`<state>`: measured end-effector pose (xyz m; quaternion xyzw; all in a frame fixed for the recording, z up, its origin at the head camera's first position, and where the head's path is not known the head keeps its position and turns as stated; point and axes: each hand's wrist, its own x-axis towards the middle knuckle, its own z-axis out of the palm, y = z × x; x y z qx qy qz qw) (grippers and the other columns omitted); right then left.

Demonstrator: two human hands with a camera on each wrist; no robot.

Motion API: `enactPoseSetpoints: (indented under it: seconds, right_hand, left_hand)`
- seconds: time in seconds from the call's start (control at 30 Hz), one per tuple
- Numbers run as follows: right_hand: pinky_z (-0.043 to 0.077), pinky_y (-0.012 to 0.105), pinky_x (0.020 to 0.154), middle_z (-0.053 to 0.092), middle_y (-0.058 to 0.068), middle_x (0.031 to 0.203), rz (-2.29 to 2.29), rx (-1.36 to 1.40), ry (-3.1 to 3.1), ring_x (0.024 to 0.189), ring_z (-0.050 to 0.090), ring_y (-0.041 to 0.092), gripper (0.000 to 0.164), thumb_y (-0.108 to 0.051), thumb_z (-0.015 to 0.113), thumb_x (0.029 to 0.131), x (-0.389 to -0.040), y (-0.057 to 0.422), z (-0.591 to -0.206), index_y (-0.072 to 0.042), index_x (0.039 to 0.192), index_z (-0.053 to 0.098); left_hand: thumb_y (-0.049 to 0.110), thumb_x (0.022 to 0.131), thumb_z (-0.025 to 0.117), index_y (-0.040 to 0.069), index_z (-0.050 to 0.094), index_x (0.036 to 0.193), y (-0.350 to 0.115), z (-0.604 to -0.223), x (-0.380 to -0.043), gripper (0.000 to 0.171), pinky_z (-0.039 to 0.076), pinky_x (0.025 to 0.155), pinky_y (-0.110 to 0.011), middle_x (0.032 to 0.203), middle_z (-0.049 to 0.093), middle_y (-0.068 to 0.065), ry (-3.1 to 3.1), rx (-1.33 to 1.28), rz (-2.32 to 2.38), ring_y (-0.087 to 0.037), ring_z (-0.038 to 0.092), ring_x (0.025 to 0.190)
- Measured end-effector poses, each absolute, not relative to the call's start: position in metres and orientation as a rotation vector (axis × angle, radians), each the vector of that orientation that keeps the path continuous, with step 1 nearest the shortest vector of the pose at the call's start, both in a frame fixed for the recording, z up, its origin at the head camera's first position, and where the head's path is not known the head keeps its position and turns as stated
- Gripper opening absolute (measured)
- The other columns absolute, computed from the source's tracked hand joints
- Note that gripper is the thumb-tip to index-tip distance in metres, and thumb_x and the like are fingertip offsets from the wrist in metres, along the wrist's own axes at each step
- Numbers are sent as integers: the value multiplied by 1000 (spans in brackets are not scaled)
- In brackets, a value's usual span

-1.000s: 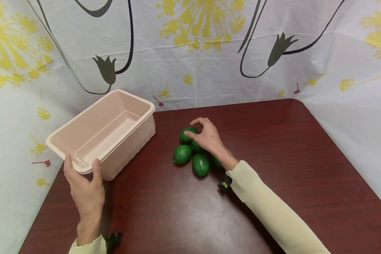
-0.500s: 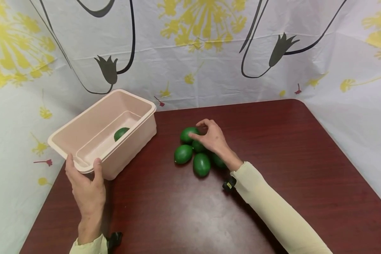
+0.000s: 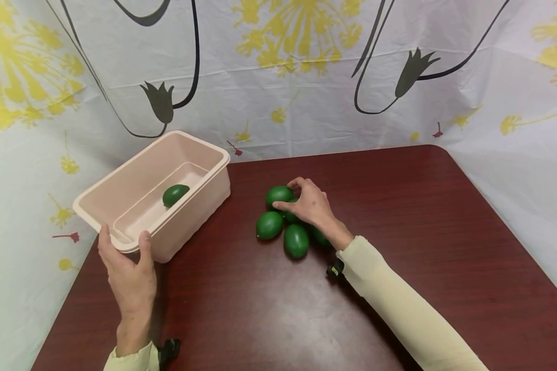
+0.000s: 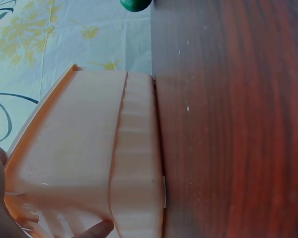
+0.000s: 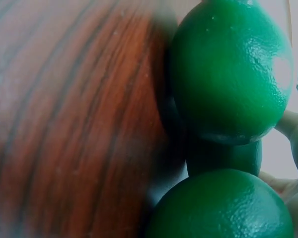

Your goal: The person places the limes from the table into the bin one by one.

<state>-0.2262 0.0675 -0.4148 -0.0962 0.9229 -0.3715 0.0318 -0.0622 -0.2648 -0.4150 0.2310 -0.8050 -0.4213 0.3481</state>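
- The farthest glossy dark-green oval fruit (image 3: 278, 195) lay on the dark-red wood-grained table (image 3: 241, 309), its long axis roughly left to right.
- The right hand (image 3: 312, 205) arched beside it; whether it grasped any fruit could not be told.
- A matching fruit (image 3: 175, 195) lay diagonally inside the pale-pink plastic bin (image 3: 192, 216), more visible than half a second earlier.
- The left hand (image 3: 132, 281) clasped the bin's near end.

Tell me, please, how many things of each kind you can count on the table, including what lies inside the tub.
Green fruits: 6 visible (5 on the table, 1 in the tub)
Pinkish tub: 1
Total: 7, though the right hand partly covers the cluster, so a fully hidden fruit cannot be ruled out.
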Motion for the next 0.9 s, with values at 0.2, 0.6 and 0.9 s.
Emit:
enactPoseSetpoints:
  seconds: [0.2, 0.6, 0.9]
  right_hand:
    - [34, 58, 113, 62, 13, 135, -1101, -287, 2821, 127, 59, 31, 71, -52, 82, 86, -228, 66, -414, -13, 139, 56]
    - [37, 57, 110, 61, 14, 139, -1061, -331, 2827, 129, 58, 32, 68, -45, 79, 90, -234, 61, -415, -23, 148, 53]
    - [40, 57, 110, 64, 12, 140, -1019, -284, 2843, 126, 61, 33, 62, -41, 80, 91, -238, 55, -413, -23, 144, 55]
  left_hand:
    - [46, 98, 66, 24, 27, 165, -265, -415, -62, 80, 30, 123, -59, 168, 33, -5, -2083, 600, -1098, -32, 39, 152]
    - [46, 98, 66, 25, 28, 164, -265, -414, -63, 79, 29, 124, -56, 168, 34, -5, -2080, 605, -1102, -30, 38, 153]
    - [45, 98, 67, 26, 29, 164, -265, -414, -62, 79, 28, 126, -52, 168, 35, -4, -2078, 602, -1114, -26, 37, 153]
